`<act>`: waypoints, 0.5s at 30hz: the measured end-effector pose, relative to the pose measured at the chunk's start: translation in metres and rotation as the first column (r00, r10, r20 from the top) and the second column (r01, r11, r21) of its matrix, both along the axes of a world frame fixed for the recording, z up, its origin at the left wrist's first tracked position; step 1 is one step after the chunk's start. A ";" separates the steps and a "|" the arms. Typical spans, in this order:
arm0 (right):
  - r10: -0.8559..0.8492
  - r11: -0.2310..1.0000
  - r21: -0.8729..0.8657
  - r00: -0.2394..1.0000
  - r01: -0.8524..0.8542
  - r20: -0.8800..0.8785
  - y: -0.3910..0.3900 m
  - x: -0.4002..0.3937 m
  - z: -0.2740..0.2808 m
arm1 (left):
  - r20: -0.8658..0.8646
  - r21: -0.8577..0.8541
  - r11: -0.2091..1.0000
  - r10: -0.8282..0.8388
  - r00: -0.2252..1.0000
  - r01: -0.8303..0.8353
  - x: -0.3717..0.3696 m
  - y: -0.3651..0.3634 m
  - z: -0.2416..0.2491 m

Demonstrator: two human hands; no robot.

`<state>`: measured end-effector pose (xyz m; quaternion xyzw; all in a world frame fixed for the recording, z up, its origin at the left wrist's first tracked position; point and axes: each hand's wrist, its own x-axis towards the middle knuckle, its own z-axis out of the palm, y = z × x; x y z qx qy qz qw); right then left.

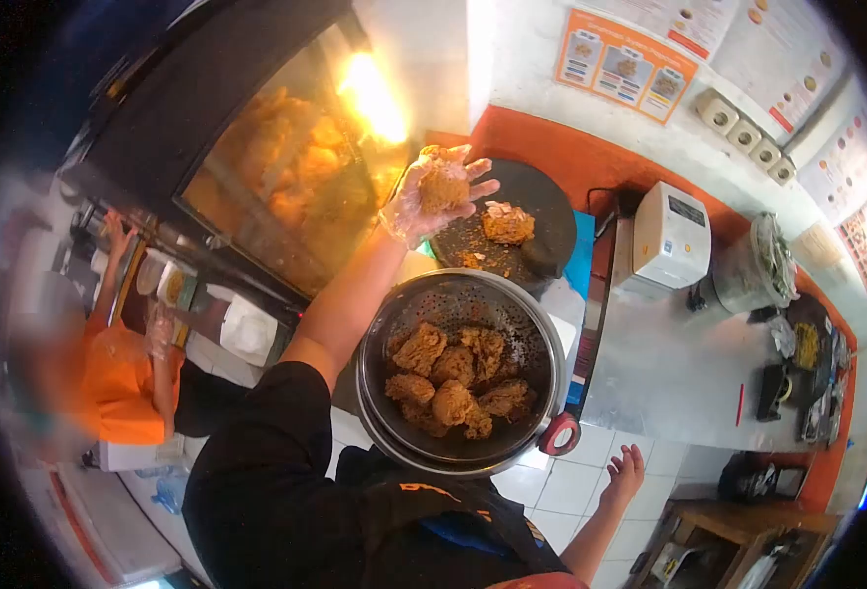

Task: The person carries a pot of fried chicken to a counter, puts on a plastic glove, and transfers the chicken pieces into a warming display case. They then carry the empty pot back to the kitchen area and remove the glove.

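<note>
My left hand (416,204), in a clear plastic glove, holds a piece of fried chicken (443,190) on its palm, fingers spread around it. It is beside the lit display cabinet and above the edge of a round dark chopping board (551,211). Another fried chicken piece (508,224) lies on that board among crumbs. Below, a perforated metal basin (379,324) holds several fried chicken pieces (453,368). My right hand (627,473) is bare, out to the right over the tiled floor, holding nothing, its fingers apart.
A glass-fronted cabinet (286,177) full of fried chicken stands left. A red-handled object (559,434) sits at the basin's edge. A white printer-like box (671,236) stands by the metal counter (650,363). A person in an orange apron (124,383) works at left.
</note>
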<state>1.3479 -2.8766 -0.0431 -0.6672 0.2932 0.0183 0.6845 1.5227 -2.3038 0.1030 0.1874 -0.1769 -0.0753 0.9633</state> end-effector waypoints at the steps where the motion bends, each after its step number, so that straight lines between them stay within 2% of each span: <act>1: -0.001 1.000 0.022 1.000 0.001 0.015 0.001 0.003 0.000 | 0.001 -0.008 1.000 0.026 1.000 -0.026 -0.011 -0.005 0.011; 4: 0.079 0.996 0.046 0.996 -0.081 0.045 0.007 0.012 -0.003 | 0.087 0.026 0.982 0.183 0.979 -0.186 -0.066 -0.021 0.036; 5: 0.141 0.989 0.035 0.990 -0.142 0.030 0.013 0.016 0.002 | 0.028 -0.056 0.973 0.227 0.973 -0.225 -0.088 -0.027 0.040; 7: 0.115 0.993 -0.001 0.993 -0.115 0.028 0.031 0.023 0.014 | -0.016 -0.223 0.954 0.204 0.979 -0.202 -0.142 -0.041 0.046; 8: 0.188 0.982 -0.010 0.982 -0.188 0.004 0.038 0.026 0.017 | -0.052 -0.277 0.932 0.229 0.972 -0.234 -0.173 -0.047 0.045; 9: 0.183 0.983 -0.018 0.983 -0.182 0.013 0.043 0.027 0.020 | -0.083 -0.330 0.908 0.243 0.966 -0.257 -0.202 -0.056 0.045; 10: 0.163 0.987 -0.022 0.986 -0.162 0.032 0.048 0.029 0.022 | -0.217 -0.404 0.853 0.260 0.941 -0.329 -0.235 -0.066 0.050; 13: 0.234 0.971 -0.047 0.972 -0.233 0.019 0.048 0.037 0.019 | -0.270 -0.394 0.800 0.370 0.889 -0.452 -0.310 -0.060 0.019; 15: 0.250 0.967 -0.045 0.968 -0.249 0.015 0.046 0.043 0.014 | -0.268 -0.167 0.740 0.602 0.752 -0.652 -0.357 -0.038 -0.009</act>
